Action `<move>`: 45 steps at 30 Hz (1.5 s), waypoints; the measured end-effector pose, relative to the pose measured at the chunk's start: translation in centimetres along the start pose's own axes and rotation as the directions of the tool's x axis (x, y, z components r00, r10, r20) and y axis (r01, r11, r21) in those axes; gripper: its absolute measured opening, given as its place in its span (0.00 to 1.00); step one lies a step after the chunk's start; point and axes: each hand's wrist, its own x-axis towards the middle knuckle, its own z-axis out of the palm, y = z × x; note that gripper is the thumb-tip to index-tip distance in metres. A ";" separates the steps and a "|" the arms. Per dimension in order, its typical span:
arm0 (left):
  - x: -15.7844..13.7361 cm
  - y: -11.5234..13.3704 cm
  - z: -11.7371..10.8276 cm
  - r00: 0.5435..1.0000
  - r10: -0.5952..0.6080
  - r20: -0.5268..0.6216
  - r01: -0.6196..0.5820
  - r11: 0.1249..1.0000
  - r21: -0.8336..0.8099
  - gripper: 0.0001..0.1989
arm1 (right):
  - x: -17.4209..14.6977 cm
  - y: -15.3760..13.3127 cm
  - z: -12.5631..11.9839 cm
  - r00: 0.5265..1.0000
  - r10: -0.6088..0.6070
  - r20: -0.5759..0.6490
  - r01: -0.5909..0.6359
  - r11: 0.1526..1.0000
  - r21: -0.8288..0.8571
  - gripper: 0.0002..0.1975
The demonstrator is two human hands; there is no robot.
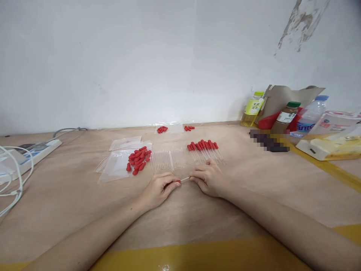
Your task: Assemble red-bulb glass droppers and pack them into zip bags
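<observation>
Between thumb and fingers, my left hand (pixel 162 189) pinches a red rubber bulb (pixel 178 181), mostly hidden by the fingertips. A thin glass dropper tube (pixel 185 179) runs from that bulb to my right hand (pixel 207 177), whose closed fingers grip its other end. The tube lies almost level, just over the table. Beyond my left hand is a heap of loose red bulbs (pixel 138 160) on clear plastic bags (pixel 114 167). Bare glass tubes (pixel 162 160) lie in a row beside them. Past my right hand lie several droppers with red bulbs fitted (pixel 204 148), side by side.
Two small groups of red bulbs (pixel 162 130) lie near the wall. At right stand a yellow-capped bottle (pixel 252 109), a green-capped bottle (pixel 286 117), a blue-capped bottle (pixel 313 113) and a plastic package (pixel 332 137). A power strip (pixel 42 152) with white cables (pixel 21 180) lies at left.
</observation>
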 end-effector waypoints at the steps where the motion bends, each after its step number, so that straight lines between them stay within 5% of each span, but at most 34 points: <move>1: 0.0 0.0 0.0 1.000 0.002 -0.002 -0.002 1.000 0.002 0.10 | -0.1 -0.2 0.0 1.000 -0.003 -0.001 0.003 1.000 -0.003 0.12; 16: -0.2 -0.1 0.0 0.996 0.077 0.041 -0.078 0.996 0.032 0.09 | 0.3 -1.8 0.3 0.973 0.064 0.223 -0.123 0.957 0.262 0.14; 24: -0.1 -0.5 0.1 0.991 0.128 0.043 -0.132 0.987 0.090 0.07 | 0.5 -2.3 0.4 0.954 0.099 0.282 -0.168 0.958 0.231 0.18; 29: 0.4 -1.5 -0.1 0.974 0.226 -0.018 -0.221 0.965 0.143 0.07 | 1.1 -3.0 -0.6 0.962 0.080 0.262 -0.112 0.988 0.110 0.16; 33: 0.4 -1.6 -0.2 0.972 0.116 -0.204 -0.076 0.978 0.193 0.15 | 1.2 -2.7 -1.5 0.967 0.125 0.222 -0.147 0.985 0.086 0.14; 35: 0.3 -1.5 -0.3 0.972 0.003 -0.235 0.039 0.984 0.176 0.15 | 1.1 -1.8 -1.6 0.950 0.237 0.204 -0.261 0.960 0.105 0.13; 37: 0.2 -1.3 -0.4 0.990 -0.053 -0.128 0.072 0.986 0.148 0.09 | 1.2 -0.4 -1.6 0.912 0.371 0.175 -0.397 0.906 0.147 0.12; 40: 0.3 -1.0 -0.5 0.998 -0.019 0.067 0.008 0.988 0.152 0.09 | 1.7 1.9 -1.4 0.825 0.553 0.114 -0.563 0.796 0.223 0.12; 45: 0.6 -0.7 -0.7 0.990 -0.010 0.140 -0.019 0.978 0.209 0.17 | 3.4 4.1 -1.6 0.738 0.674 0.025 -0.673 0.733 0.095 0.17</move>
